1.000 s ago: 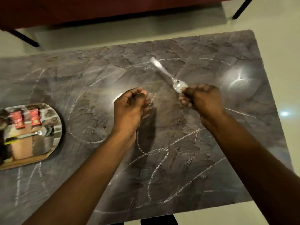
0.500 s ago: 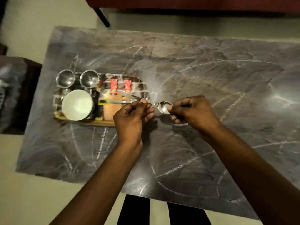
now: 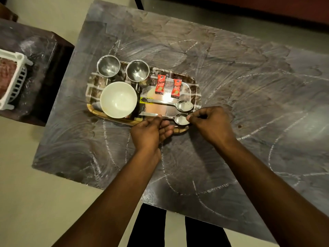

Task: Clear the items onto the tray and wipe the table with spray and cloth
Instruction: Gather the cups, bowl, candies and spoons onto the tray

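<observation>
Over at the near edge of the tray [image 3: 195,82], the spoon [image 3: 182,120] that was held mid-table a second ago is being laid down, handle pinched by the left hand [image 3: 151,133], bowl by the right hand [image 3: 211,125], so probably only wiping's left.

The table [image 3: 231,86] is a dark grey slab with a marbled, stone-like face. The tray [image 3: 193,86] lies flat on it, a rounded rectangle with a printed picture surface, its long sides running along the table's length. It sits toward the table's left end. Pale chalky marks [image 3: 277,139] cross the tabletop: wide curves right of the tray, loops on the near side of it, and fainter smears beyond it. Left of the tray and apart from the table stands a lower dark stand [image 3: 35,50] carrying a white slatted basket [image 3: 16,77]. Both stand on a pale floor [image 3: 44,193].
</observation>
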`<state>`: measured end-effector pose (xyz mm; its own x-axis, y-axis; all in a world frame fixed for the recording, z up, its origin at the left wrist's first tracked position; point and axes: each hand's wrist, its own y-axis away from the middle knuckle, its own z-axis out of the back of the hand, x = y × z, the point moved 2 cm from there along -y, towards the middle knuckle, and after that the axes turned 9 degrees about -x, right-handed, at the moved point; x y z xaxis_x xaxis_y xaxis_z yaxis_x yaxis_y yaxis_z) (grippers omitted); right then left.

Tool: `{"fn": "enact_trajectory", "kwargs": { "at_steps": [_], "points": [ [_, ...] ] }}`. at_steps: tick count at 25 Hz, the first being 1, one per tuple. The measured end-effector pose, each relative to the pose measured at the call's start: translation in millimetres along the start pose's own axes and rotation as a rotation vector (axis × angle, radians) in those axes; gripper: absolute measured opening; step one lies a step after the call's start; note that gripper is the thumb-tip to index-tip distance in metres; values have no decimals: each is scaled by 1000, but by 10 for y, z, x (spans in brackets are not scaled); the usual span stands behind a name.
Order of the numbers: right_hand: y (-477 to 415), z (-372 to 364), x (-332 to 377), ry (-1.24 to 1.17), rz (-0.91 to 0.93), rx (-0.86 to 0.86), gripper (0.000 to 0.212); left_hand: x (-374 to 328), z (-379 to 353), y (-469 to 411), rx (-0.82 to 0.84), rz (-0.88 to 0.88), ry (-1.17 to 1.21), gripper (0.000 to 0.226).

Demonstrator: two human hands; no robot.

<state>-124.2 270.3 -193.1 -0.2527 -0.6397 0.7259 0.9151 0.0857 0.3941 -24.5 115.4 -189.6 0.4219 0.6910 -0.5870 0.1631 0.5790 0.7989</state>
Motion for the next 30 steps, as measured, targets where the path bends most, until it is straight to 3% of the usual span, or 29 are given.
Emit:
{"fn": "enact_trajectory", "kwargs": {
  "at_steps": [12,21,24,26,30],
  "points": [
    [34,-78,58,123,67,-47,2,6,-17,-154,-43,7,-58,13],
    [86,-57,36,-3,78,-51,10,-16,-15,-62,-52,-20,8,13],
    [104,23,19,-67,65,-122,19,-41,135,54,-54,-113,-15,10],
    [91,99,7,-93,39,-174,15,-62,325,99,-79,-209,-31,19],
    [23,165,16,-125,-72,-243,21,-454,925,-77,-309,-510,2,35]
  ]
}}
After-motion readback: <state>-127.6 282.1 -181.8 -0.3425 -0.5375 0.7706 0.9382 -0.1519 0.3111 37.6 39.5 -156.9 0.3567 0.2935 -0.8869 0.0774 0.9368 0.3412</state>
